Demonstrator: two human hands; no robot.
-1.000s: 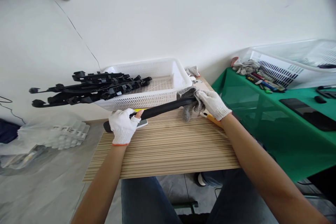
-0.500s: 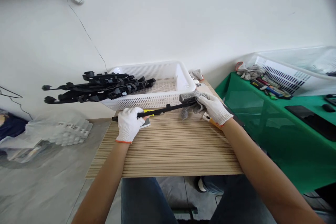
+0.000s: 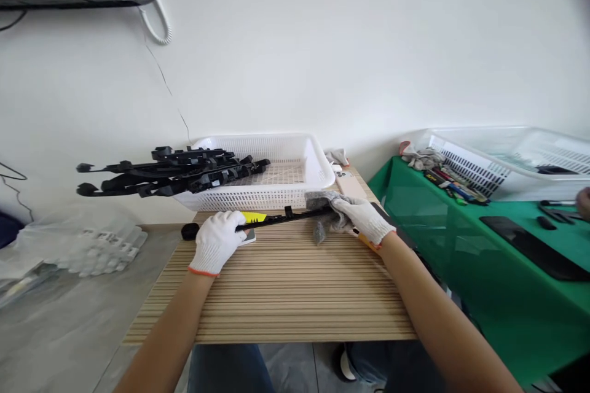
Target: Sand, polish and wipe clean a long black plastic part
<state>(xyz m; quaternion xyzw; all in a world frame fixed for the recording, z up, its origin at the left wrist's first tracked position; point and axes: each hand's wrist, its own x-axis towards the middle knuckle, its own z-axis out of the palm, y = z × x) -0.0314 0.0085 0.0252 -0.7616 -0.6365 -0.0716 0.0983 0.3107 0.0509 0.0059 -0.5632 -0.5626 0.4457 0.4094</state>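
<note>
You hold a long black bar point(image 3: 276, 220) level, just above the striped bench point(image 3: 295, 295), close in front of the white basket point(image 3: 276, 163). Your left hand point(image 3: 216, 244), gloved in white, is clamped around the bar near its rounded left end. Your right hand point(image 3: 364, 219), also gloved, presses a grey cloth point(image 3: 322, 209) closed around the bar's right end. A yellow piece point(image 3: 253, 217) lies just behind the bar, beside your left hand. More black bars point(image 3: 170, 172) rest across the basket's left rim and jut out past it. A phone point(image 3: 350, 184) lies on the bench behind your right hand. To your right stands a green table point(image 3: 461, 258) with pens and another basket.
</note>
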